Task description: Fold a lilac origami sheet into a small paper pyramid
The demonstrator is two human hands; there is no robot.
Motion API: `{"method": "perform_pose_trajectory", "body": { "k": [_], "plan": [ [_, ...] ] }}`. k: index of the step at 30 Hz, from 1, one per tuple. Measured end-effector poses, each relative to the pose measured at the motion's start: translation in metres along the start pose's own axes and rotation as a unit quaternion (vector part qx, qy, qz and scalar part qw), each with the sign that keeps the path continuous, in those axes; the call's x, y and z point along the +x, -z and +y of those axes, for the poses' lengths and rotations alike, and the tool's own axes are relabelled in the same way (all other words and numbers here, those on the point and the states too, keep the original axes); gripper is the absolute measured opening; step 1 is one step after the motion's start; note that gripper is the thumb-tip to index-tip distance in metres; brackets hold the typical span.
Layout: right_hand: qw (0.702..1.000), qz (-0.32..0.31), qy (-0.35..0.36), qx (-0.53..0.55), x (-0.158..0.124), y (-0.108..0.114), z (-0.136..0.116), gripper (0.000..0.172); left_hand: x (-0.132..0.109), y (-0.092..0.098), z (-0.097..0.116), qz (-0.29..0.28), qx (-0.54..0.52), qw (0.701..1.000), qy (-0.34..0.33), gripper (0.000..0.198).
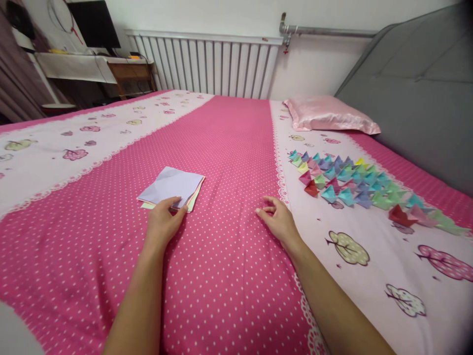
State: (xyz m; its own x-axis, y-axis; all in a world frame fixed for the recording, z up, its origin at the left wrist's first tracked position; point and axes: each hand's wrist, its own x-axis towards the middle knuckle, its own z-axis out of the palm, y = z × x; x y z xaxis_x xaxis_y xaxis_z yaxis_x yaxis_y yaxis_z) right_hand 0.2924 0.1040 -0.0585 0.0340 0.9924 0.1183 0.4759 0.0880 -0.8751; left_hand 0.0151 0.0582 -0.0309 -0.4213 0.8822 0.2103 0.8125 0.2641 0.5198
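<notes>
A small stack of square coloured papers (172, 187), lilac sheet on top, lies on the pink dotted bedsheet (229, 148). My left hand (162, 222) pinches the near edge of the stack's top sheet between thumb and fingers. My right hand (277, 219) rests on the sheet about a hand's width to the right, fingers loosely curled and apart, holding nothing. Further right, several folded paper shapes (354, 185) in red, blue, green, pink and yellow lie in rows on the pale printed band of the sheet.
A pink satin pillow (328, 114) lies at the head of the bed against a grey padded headboard (417, 88). A white radiator (210, 64) runs along the far wall. A desk with a dark monitor (94, 24) stands at the back left.
</notes>
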Motion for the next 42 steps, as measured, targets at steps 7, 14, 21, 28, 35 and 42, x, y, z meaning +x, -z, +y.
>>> {"method": "perform_pose_trajectory", "body": {
  "k": [7,14,21,28,35,42],
  "plan": [
    [1.0,0.004,0.005,0.001,0.0,-0.001,0.0,0.044,0.001,0.0,-0.001,0.011,-0.007,1.0,0.005,0.042],
    [1.0,0.0,0.002,-0.008,0.0,0.0,0.0,0.046,0.001,-0.002,-0.001,0.022,0.052,0.997,-0.054,0.046],
    [1.0,-0.003,0.003,-0.012,0.0,0.0,-0.001,0.045,0.002,-0.006,-0.007,-0.006,0.034,0.998,-0.054,0.043],
    [1.0,-0.004,0.004,-0.016,0.0,-0.001,0.0,0.046,0.0,0.001,0.001,0.018,-0.029,0.999,-0.007,0.037],
    [1.0,-0.005,0.003,-0.014,0.0,-0.001,0.0,0.046,-0.004,0.01,0.01,0.052,-0.095,0.99,0.085,0.03],
    [1.0,-0.007,0.005,-0.016,0.0,-0.001,0.001,0.047,-0.005,0.008,0.011,0.071,-0.107,0.987,0.092,0.015]
  ]
}}
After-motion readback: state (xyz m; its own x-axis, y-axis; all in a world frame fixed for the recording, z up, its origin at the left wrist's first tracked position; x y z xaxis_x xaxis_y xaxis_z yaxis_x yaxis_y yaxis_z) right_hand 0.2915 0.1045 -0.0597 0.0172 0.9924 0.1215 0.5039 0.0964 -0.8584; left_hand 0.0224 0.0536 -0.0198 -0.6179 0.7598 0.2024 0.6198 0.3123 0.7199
